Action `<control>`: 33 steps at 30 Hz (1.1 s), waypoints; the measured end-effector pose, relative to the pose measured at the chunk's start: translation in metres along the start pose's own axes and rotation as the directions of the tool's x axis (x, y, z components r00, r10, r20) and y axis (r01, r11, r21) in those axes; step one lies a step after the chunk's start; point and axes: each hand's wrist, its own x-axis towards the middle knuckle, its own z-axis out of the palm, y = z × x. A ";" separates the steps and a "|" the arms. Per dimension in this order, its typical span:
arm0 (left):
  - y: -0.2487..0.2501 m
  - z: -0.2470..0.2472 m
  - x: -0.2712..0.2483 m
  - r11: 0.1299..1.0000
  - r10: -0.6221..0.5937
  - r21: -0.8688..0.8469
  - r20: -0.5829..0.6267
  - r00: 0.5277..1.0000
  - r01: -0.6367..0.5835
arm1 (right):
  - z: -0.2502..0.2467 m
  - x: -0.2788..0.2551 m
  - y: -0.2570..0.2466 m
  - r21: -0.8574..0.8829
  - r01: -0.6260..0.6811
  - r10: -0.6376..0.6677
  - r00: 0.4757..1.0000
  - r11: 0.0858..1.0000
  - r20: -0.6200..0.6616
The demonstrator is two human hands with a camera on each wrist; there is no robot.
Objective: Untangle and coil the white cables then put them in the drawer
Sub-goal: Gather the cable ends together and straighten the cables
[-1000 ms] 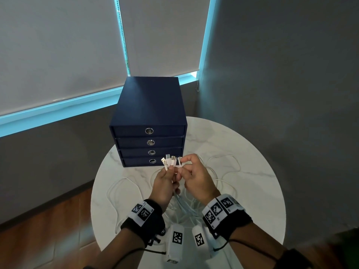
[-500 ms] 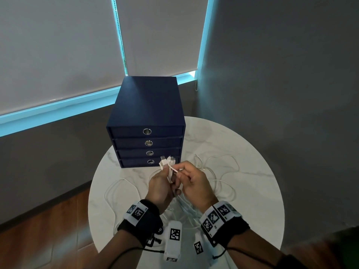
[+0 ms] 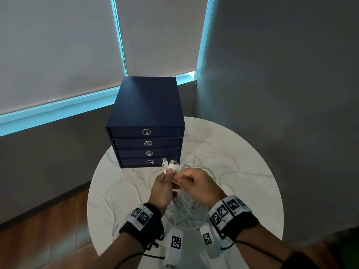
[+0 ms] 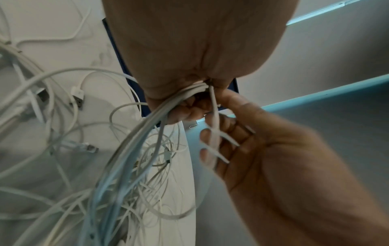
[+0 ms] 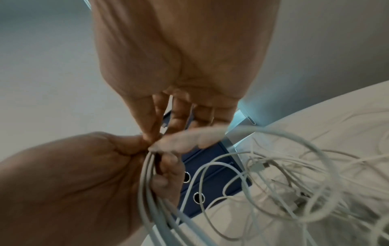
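My left hand (image 3: 168,174) grips a bunch of white cables (image 4: 190,93) just below their plugs (image 3: 169,164), which stick up in front of the lowest drawer. My right hand (image 3: 179,178) is right beside it and pinches a single white cable (image 4: 212,131) that runs from the left fist across its fingers. From both hands the cables hang down into a loose tangle (image 3: 191,212) on the round white marble table (image 3: 252,171). The dark blue drawer unit (image 3: 147,105) stands at the table's back with all its drawers shut.
Loops of cable spread over the table to the left (image 3: 116,189) and right (image 3: 223,164) of my hands, with loose plugs (image 4: 77,97) among them. A grey wall rises on the right, and window blinds hang behind the drawer unit. Wooden floor (image 3: 38,230) shows at lower left.
My right fingers have dropped from beside the plugs to just under my left thumb, pinching one cable there. The left hand keeps its grip on the bunch.
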 end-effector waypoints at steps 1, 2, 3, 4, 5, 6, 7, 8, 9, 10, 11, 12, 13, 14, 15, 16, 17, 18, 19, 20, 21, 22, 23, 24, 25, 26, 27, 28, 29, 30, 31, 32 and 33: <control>0.000 0.000 0.001 1.000 0.005 0.006 -0.004 1.000 -0.005 | -0.001 0.003 -0.003 -0.050 0.034 -0.038 0.996 0.998 -0.082; 0.000 0.000 0.001 1.000 0.012 0.008 0.003 1.000 -0.012 | -0.003 0.005 -0.006 -0.099 0.064 -0.081 0.981 0.993 -0.177; 0.001 0.000 0.000 1.000 0.024 0.017 0.023 0.999 -0.024 | -0.004 0.008 -0.010 -0.137 0.094 -0.126 0.962 0.986 -0.241; 0.002 0.001 -0.001 0.998 0.043 0.035 0.053 0.998 -0.045 | -0.005 0.011 -0.013 -0.163 0.118 -0.156 0.957 0.980 -0.246; 0.004 0.003 -0.003 0.995 0.064 0.064 0.090 0.994 -0.070 | -0.006 0.013 -0.015 -0.191 0.134 -0.171 0.966 0.972 -0.195; 0.006 0.004 -0.006 0.990 0.087 0.098 0.129 0.988 -0.100 | -0.006 0.016 -0.016 -0.226 0.150 -0.178 0.978 0.963 -0.112; 0.008 0.006 -0.008 0.984 0.105 0.129 0.161 0.981 -0.126 | -0.005 0.019 -0.015 -0.262 0.167 -0.180 0.983 0.951 -0.028; 0.009 0.007 -0.009 0.978 0.114 0.151 0.184 0.976 -0.142 | -0.004 0.022 -0.015 -0.281 0.183 -0.182 0.983 0.942 0.030; 0.010 0.007 -0.010 0.976 0.112 0.161 0.195 0.974 -0.144 | -0.004 0.024 -0.015 -0.278 0.191 -0.183 0.982 0.941 0.055; 0.010 0.007 -0.010 0.978 0.105 0.155 0.200 0.974 -0.137 | -0.005 0.026 -0.015 -0.262 0.188 -0.180 0.982 0.946 0.055; 0.009 0.006 -0.010 0.982 0.094 0.143 0.200 0.975 -0.124 | -0.007 0.027 -0.015 -0.244 0.187 -0.182 0.982 0.952 0.043; 0.009 0.005 -0.010 0.985 0.085 0.129 0.195 0.977 -0.111 | -0.008 0.028 -0.015 -0.225 0.186 -0.182 0.983 0.957 0.036; 0.008 0.004 -0.010 0.988 0.075 0.117 0.190 0.979 -0.098 | -0.009 0.028 -0.015 -0.200 0.181 -0.176 0.983 0.963 0.041; 0.008 0.003 -0.010 0.991 0.066 0.104 0.187 0.980 -0.087 | -0.010 0.028 -0.016 -0.164 0.170 -0.163 0.985 0.972 0.056; 0.008 0.002 -0.011 0.993 0.056 0.096 0.185 0.981 -0.075 | -0.012 0.028 -0.017 -0.132 0.152 -0.143 0.986 0.979 0.081; 0.008 0.002 -0.012 0.994 0.045 0.092 0.187 0.981 -0.063 | -0.014 0.028 -0.017 -0.119 0.140 -0.128 0.986 0.983 0.108; 0.008 0.002 -0.012 0.995 0.032 0.091 0.191 0.981 -0.050 | -0.016 0.028 -0.019 -0.128 0.140 -0.123 0.983 0.982 0.135; 0.007 0.002 -0.012 0.995 0.020 0.091 0.197 0.980 -0.038 | -0.018 0.029 -0.020 -0.144 0.143 -0.119 0.980 0.979 0.159; 0.006 0.002 -0.012 0.995 0.010 0.095 0.207 0.978 -0.030 | -0.021 0.029 -0.022 -0.157 0.144 -0.115 0.977 0.977 0.180; 0.005 0.002 -0.012 0.995 0.002 0.097 0.215 0.977 -0.024 | -0.023 0.030 -0.023 -0.165 0.138 -0.105 0.975 0.977 0.194; 0.003 0.003 -0.012 0.995 -0.004 0.097 0.220 0.975 -0.018 | -0.025 0.030 -0.023 -0.158 0.123 -0.090 0.975 0.980 0.202; 0.002 0.002 -0.012 0.996 -0.009 0.093 0.226 0.974 -0.013 | -0.025 0.031 -0.023 -0.145 0.102 -0.072 0.977 0.984 0.202; 0.002 0.002 -0.011 0.996 -0.012 0.086 0.230 0.973 -0.008 | -0.026 0.032 -0.022 -0.133 0.080 -0.053 0.979 0.988 0.196; 0.003 0.002 -0.011 0.997 -0.014 0.078 0.234 0.972 -0.005 | -0.026 0.033 -0.021 -0.129 0.059 -0.034 0.982 0.990 0.188; 0.003 0.003 -0.012 0.997 -0.015 0.073 0.236 0.972 -0.002 | -0.027 0.033 -0.020 -0.134 0.043 -0.019 0.984 0.990 0.178; 0.004 0.002 -0.012 0.998 -0.017 0.070 0.237 0.971 0.000 | -0.027 0.034 -0.020 -0.139 0.031 -0.007 0.986 0.990 0.168; 0.005 0.003 -0.012 0.998 -0.020 0.066 0.238 0.971 0.004 | -0.029 0.035 -0.019 -0.139 0.021 0.001 0.988 0.990 0.155; 0.004 0.002 -0.012 0.998 -0.023 0.061 0.238 0.971 0.009 | -0.030 0.035 -0.018 -0.126 0.013 0.005 0.990 0.992 0.144; 0.004 0.003 -0.012 0.998 -0.028 0.055 0.239 0.971 0.016 | -0.031 0.035 -0.018 -0.107 0.005 0.009 0.991 0.994 0.133; 0.004 0.002 -0.012 0.999 -0.032 0.048 0.242 0.970 0.021 | -0.033 0.036 -0.017 -0.086 -0.007 0.018 0.993 0.996 0.121; 0.003 0.003 -0.012 0.999 -0.037 0.042 0.244 0.969 0.027 | -0.034 0.037 -0.015 -0.074 -0.027 0.035 0.993 0.997 0.109; 0.003 0.003 -0.013 0.999 -0.040 0.038 0.245 0.969 0.032 | -0.035 0.039 -0.013 -0.064 -0.047 0.053 0.993 0.997 0.101; 0.003 0.003 -0.013 0.999 -0.044 0.036 0.246 0.968 0.036 | -0.036 0.040 -0.011 -0.061 -0.063 0.068 0.993 0.996 0.093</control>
